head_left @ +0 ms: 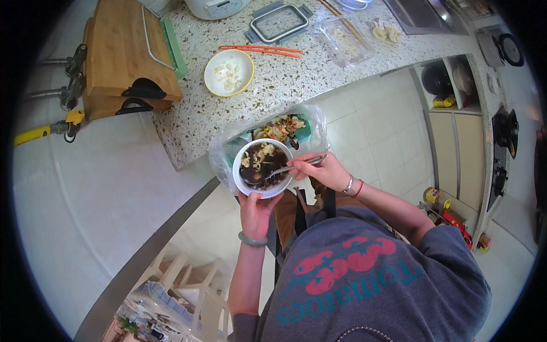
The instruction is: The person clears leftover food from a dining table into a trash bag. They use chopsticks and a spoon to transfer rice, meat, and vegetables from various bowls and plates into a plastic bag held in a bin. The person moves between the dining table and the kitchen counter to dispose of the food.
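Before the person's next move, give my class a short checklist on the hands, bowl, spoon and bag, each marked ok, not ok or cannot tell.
1. Left hand supporting the white bowl: ok.
2. Right hand gripping the spoon: ok.
3. Nothing in the bowl to spill: not ok; dark liquid and pale pieces are inside.
4. Plastic bag open: ok; food scraps show inside.
5. Bowl clear of the bag: cannot tell; they overlap in this view.

The speckled counter (pixel 188 108) carries a yellow-rimmed bowl (pixel 248 71); just beyond it, orange chopsticks (pixel 260 51); farther beyond it, an appliance (pixel 215 9); to its far right, a lid (pixel 279 24), box (pixel 350 56) and pale bulbs (pixel 386 32).
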Demonstrator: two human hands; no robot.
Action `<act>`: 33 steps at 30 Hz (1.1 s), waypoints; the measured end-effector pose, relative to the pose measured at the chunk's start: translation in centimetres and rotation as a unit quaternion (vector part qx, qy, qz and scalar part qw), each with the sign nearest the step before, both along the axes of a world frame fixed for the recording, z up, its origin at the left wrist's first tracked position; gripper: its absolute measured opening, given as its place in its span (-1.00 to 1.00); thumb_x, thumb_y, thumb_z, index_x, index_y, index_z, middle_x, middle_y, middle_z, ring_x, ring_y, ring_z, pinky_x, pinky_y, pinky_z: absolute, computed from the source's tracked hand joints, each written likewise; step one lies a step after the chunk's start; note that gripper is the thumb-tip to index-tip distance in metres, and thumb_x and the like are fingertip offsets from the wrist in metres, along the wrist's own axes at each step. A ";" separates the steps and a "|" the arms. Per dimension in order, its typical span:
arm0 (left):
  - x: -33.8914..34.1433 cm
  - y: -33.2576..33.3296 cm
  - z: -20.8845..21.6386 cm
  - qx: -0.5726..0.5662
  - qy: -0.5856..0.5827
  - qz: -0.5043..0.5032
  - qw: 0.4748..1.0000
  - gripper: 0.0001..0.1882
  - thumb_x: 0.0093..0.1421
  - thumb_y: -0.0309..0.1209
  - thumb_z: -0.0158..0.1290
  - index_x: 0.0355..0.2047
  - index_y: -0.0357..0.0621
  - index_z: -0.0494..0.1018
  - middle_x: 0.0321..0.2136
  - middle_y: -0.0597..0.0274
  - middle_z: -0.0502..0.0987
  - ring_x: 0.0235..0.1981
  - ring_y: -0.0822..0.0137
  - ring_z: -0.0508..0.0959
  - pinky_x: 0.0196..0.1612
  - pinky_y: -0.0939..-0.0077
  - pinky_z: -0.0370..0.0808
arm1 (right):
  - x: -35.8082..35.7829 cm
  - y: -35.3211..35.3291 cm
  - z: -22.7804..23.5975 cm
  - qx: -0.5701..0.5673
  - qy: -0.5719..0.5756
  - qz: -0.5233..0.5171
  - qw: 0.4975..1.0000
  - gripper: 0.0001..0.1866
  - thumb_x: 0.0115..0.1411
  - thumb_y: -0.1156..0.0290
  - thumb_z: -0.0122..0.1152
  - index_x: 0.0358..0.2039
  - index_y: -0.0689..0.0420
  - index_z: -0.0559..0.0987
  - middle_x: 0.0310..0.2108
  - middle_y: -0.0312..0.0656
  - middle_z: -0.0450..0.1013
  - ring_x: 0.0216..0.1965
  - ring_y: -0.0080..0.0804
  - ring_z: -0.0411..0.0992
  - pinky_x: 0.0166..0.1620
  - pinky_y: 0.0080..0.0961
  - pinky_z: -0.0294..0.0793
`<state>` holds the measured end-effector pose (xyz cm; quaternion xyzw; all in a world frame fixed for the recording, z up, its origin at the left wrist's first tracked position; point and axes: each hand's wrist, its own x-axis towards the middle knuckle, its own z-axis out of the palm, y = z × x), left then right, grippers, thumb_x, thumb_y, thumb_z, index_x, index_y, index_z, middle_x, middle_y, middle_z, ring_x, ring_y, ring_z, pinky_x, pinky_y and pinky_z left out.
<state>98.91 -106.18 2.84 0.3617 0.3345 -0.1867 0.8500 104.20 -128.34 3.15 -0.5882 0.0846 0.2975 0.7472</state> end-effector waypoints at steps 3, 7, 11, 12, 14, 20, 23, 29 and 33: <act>1.5 -0.8 0.2 0.023 0.019 0.001 1.000 -0.37 0.09 -0.55 -0.13 0.18 0.02 -0.02 0.08 0.04 0.22 0.07 -0.04 0.36 0.03 -0.19 0.43 | 0.9 -0.7 -1.7 0.006 -0.006 -0.013 1.000 -0.70 0.28 0.31 0.07 -0.15 0.29 0.56 -0.35 -0.19 0.56 -0.38 -0.57 0.51 -0.26 -0.63 0.51; 2.8 -2.2 0.5 0.056 0.057 0.000 0.997 -0.27 0.12 -0.48 -0.03 0.22 0.06 -0.17 0.07 0.01 0.17 0.03 -0.02 0.37 -0.03 -0.18 0.46 | 1.9 -2.0 -2.3 0.007 0.018 -0.037 0.999 -0.70 0.27 0.31 0.08 -0.16 0.30 0.56 -0.36 -0.17 0.56 -0.40 -0.57 0.50 -0.29 -0.63 0.51; 5.0 -3.1 1.7 0.131 0.110 -0.036 0.985 -0.23 0.13 -0.33 0.05 0.22 0.06 -0.19 0.06 0.02 0.18 -0.01 0.02 0.40 -0.09 -0.07 0.49 | 2.7 -3.0 -2.9 0.010 0.040 -0.070 0.997 -0.70 0.28 0.31 0.07 -0.18 0.32 0.56 -0.39 -0.14 0.56 -0.44 -0.56 0.51 -0.31 -0.63 0.52; 5.6 -3.4 2.2 0.152 0.120 -0.051 0.980 -0.21 0.13 -0.28 0.07 0.23 0.06 -0.19 0.06 0.01 0.18 -0.02 0.03 0.41 -0.11 -0.03 0.50 | 2.9 -3.2 -3.0 0.007 0.039 -0.078 0.996 -0.69 0.28 0.31 0.06 -0.19 0.32 0.56 -0.40 -0.13 0.56 -0.45 -0.54 0.51 -0.32 -0.62 0.52; 6.5 -3.5 2.7 0.184 0.138 -0.079 0.970 -0.15 0.10 -0.16 0.11 0.23 0.07 -0.19 0.05 0.00 0.19 -0.05 0.05 0.43 -0.16 0.05 0.51 | 3.3 -3.6 -3.1 0.002 0.036 -0.094 0.995 -0.68 0.29 0.30 0.04 -0.21 0.32 0.57 -0.41 -0.11 0.56 -0.47 -0.51 0.52 -0.34 -0.61 0.53; 8.9 -3.6 4.1 0.270 0.158 -0.161 0.936 -0.03 0.03 0.07 0.13 0.26 0.10 -0.21 0.04 -0.03 0.24 -0.13 0.12 0.45 -0.30 0.22 0.52 | 3.9 -4.7 -1.3 0.051 0.116 -0.138 0.982 -0.64 0.29 0.24 0.04 -0.18 0.33 0.55 -0.41 -0.07 0.56 -0.45 -0.45 0.55 -0.33 -0.59 0.56; 10.0 -3.8 5.3 0.318 0.165 -0.197 0.913 -0.03 0.03 0.10 0.13 0.27 0.12 -0.19 0.04 -0.03 0.25 -0.15 0.12 0.45 -0.35 0.26 0.53 | 4.2 -4.0 -1.6 0.126 0.210 -0.141 0.959 -0.61 0.27 0.20 0.06 -0.15 0.34 0.51 -0.38 -0.04 0.55 -0.45 -0.41 0.54 -0.30 -0.55 0.56; 10.7 -3.1 6.4 0.376 0.159 -0.227 0.884 0.03 -0.05 0.20 0.13 0.28 0.13 -0.14 0.00 0.00 0.26 -0.19 0.18 0.43 -0.24 0.21 0.49 | 5.0 -4.2 -3.0 0.117 0.215 -0.129 0.961 -0.58 0.25 0.17 0.07 -0.13 0.34 0.50 -0.33 -0.02 0.55 -0.38 -0.38 0.55 -0.25 -0.52 0.56; 10.9 -2.5 6.7 0.393 0.167 -0.232 0.874 0.00 -0.05 0.17 0.15 0.28 0.17 -0.12 0.02 0.04 0.26 -0.16 0.18 0.43 -0.27 0.24 0.51 | 5.1 -5.7 -3.1 0.089 0.165 -0.168 0.968 -0.60 0.28 0.19 0.05 -0.14 0.33 0.51 -0.33 0.00 0.55 -0.36 -0.37 0.56 -0.26 -0.56 0.57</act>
